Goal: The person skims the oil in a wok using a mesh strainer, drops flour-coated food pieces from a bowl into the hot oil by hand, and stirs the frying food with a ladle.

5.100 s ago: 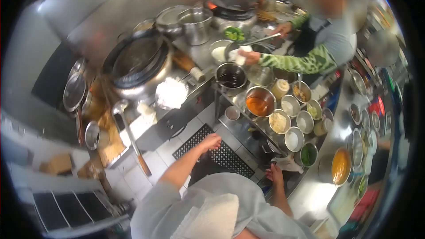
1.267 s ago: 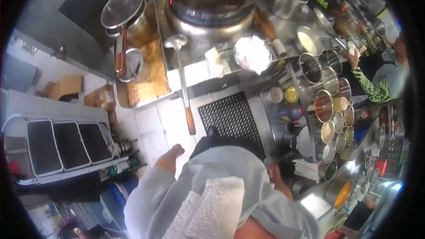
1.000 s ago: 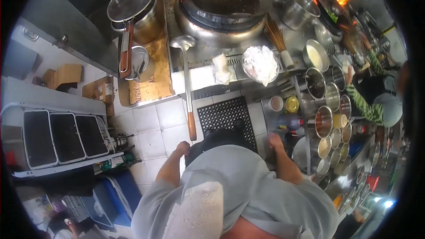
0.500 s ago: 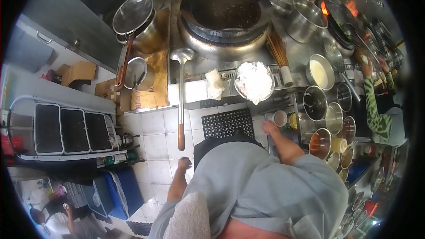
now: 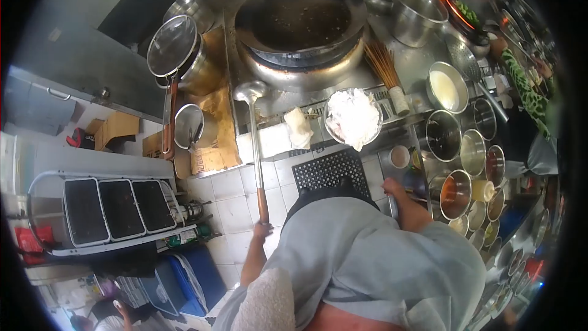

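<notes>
My left hand (image 5: 263, 230) is at the lower end of the wooden handle of a long ladle (image 5: 256, 147); whether its fingers close on the handle is unclear. The ladle's bowl rests on the stove front and its handle sticks out over the floor. On the right, my right hand (image 5: 392, 187) is low beside the metal shelf, near a small cup (image 5: 399, 157); its fingers are too small to read. A bowl of white, foamy-looking stuff (image 5: 353, 116) and a folded white cloth (image 5: 298, 129) lie on the stove's front edge.
A large dark wok (image 5: 300, 15) sits on the burner, with a bamboo brush (image 5: 384, 67) to its right. Metal containers of sauces (image 5: 456, 195) line the right side. A co-worker's patterned sleeve (image 5: 527, 89) is near a flaming wok. Strainer (image 5: 173, 46), pots and a rack (image 5: 116, 208) stand left.
The view has swung left from the sauce containers to face the wok. My left hand has come up to the ladle's handle end. My right hand has moved forward beside the shelf.
</notes>
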Motion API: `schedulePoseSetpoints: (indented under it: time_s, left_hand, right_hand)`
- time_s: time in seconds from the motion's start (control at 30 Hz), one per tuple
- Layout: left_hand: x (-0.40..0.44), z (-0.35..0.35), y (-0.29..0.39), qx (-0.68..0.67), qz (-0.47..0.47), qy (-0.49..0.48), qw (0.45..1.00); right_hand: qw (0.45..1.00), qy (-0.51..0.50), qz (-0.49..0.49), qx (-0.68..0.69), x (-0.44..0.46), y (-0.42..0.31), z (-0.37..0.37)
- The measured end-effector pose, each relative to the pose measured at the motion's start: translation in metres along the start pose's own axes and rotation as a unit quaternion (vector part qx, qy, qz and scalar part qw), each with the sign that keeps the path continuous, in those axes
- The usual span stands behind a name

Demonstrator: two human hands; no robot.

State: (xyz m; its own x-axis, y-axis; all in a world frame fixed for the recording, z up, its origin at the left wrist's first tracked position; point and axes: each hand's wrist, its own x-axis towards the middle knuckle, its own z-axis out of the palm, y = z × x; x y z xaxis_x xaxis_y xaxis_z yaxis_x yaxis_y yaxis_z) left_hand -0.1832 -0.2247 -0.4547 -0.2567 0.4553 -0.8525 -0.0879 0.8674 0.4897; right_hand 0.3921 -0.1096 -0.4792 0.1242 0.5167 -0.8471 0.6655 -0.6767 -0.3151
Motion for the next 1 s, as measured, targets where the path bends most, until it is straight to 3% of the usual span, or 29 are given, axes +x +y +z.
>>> schedulePoseSetpoints:
  time_s: [0.03,0.07,0.13,0.2,0.3,0.37,0.43,0.53,0.57,0.63,0.7,0.77,0.87,0.9,0.97,1.0]
  left_hand:
    - [-0.010,-0.004,0.026,0.039,0.018,0.001,0.999]
    - [0.013,-0.018,0.030,0.160,0.061,-0.005,0.985]
    - [0.001,-0.019,0.070,0.113,0.045,0.010,0.993]
    - [0.009,-0.024,0.083,0.075,0.041,-0.001,0.996]
    - [0.023,-0.025,0.086,0.087,0.026,-0.008,0.996]
    - [0.058,-0.038,0.066,0.052,0.016,-0.067,0.996]
    - [0.058,-0.031,0.061,0.099,0.013,-0.074,0.992]
    - [0.058,-0.021,0.051,0.128,-0.054,-0.075,0.988]
    - [0.053,-0.019,0.052,0.137,-0.062,-0.079,0.985]
    - [0.039,-0.017,0.058,0.153,-0.076,-0.084,0.982]
    - [0.038,-0.019,0.056,0.142,-0.053,-0.067,0.986]
    - [0.037,-0.019,0.053,0.112,-0.039,-0.050,0.992]
    - [0.024,-0.015,0.061,0.077,-0.032,-0.065,0.994]
    - [0.027,-0.016,0.055,0.109,0.013,-0.079,0.991]
    - [0.030,-0.015,0.053,0.115,0.004,-0.056,0.992]
    - [0.034,-0.016,0.049,0.117,0.000,-0.043,0.992]
  right_hand:
    - [1.000,-0.008,0.000,-0.026,-0.006,-0.002,-0.003]
    - [0.981,-0.017,-0.092,-0.168,-0.008,-0.003,-0.003]
    - [0.860,-0.035,-0.262,-0.437,-0.012,0.005,-0.004]
    - [0.933,0.031,-0.223,-0.279,-0.002,0.024,0.016]
    - [0.960,0.074,-0.199,-0.180,-0.001,0.038,0.036]
    - [0.981,0.089,-0.137,-0.104,0.000,0.032,0.050]
    - [0.994,0.103,-0.012,0.034,-0.020,0.022,0.058]
    - [0.996,0.085,0.000,-0.027,-0.064,0.012,0.061]
    - [0.984,0.069,-0.049,-0.156,-0.067,0.014,0.059]
    - [0.902,0.030,-0.146,-0.406,-0.059,0.033,0.065]
    - [0.963,-0.003,-0.066,-0.260,-0.051,0.049,0.070]
    - [0.990,-0.053,0.111,-0.067,-0.055,0.043,0.050]
    - [0.957,0.052,-0.005,-0.286,0.041,0.115,0.070]
    - [0.947,0.030,-0.033,-0.318,0.028,0.092,0.048]
    - [0.921,-0.013,-0.088,-0.380,0.009,0.056,0.008]
    - [0.943,0.005,-0.114,-0.312,0.022,0.057,0.000]
